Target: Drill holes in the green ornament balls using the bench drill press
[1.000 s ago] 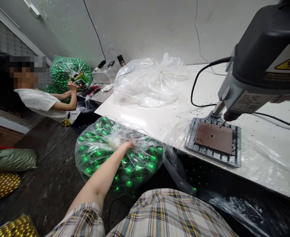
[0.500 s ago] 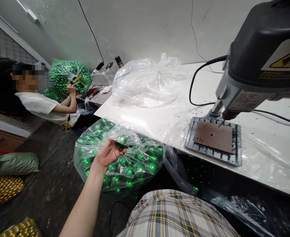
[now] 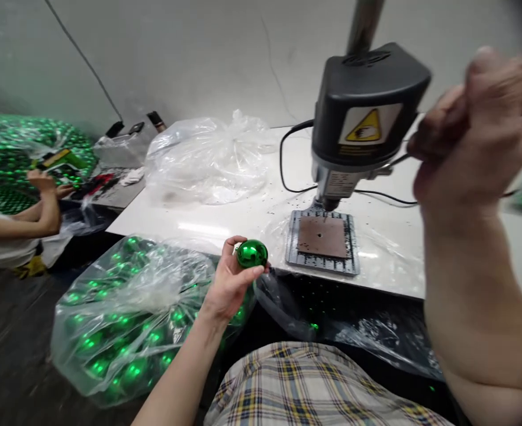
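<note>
A shiny green ball (image 3: 252, 253) is held in my left hand (image 3: 232, 284), between thumb and fingers, near the front edge of the white table. My right hand (image 3: 478, 130) is raised at the right, blurred, its fingers closed round the end of the drill's lever (image 3: 400, 158). The black and grey drill press (image 3: 358, 118) stands to the left of that hand. Under its chuck, a brown board with a small hole (image 3: 327, 236) lies on the slotted metal base (image 3: 291, 251), with dark shavings on it.
A clear bag of green balls (image 3: 123, 325) sits left of my left arm. An empty-looking clear bag (image 3: 212, 160) lies on the white table (image 3: 185, 222). At the far left a person's arm (image 3: 34, 222) works beside another green-filled bag (image 3: 16, 148). A black cable (image 3: 287, 183) curves behind the drill.
My left hand has come out of the bag with a green ball and moved right. My right hand has appeared on the lever. The view has turned right.
</note>
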Demonstrator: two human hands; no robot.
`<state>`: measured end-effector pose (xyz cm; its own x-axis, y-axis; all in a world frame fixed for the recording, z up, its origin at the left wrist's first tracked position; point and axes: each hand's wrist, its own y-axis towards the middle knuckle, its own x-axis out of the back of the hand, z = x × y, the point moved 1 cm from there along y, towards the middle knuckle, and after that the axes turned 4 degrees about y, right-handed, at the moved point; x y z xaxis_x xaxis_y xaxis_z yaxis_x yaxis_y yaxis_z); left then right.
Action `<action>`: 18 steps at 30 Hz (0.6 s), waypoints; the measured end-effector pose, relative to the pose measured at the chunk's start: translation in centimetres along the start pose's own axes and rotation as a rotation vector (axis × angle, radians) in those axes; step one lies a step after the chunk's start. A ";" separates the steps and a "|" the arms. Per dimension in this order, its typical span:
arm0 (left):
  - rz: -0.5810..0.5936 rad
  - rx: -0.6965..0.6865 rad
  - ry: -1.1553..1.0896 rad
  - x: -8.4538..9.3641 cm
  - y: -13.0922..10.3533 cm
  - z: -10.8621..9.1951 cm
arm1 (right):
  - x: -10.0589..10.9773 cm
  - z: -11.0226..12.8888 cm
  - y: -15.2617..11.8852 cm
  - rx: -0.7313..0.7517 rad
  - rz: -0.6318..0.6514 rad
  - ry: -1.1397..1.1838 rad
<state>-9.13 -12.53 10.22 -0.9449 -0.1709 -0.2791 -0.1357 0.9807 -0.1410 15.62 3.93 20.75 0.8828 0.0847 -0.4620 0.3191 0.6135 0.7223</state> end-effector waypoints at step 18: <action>0.019 0.112 -0.136 -4.7 10.9 5.6 | -0.1 -0.1 0.3 -0.053 0.081 0.009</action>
<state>-4.50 -1.61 4.69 -0.8967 -0.1717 -0.4079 -0.0772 0.9682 -0.2378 15.54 4.18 20.95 0.9017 0.1425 -0.4082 0.2280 0.6454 0.7290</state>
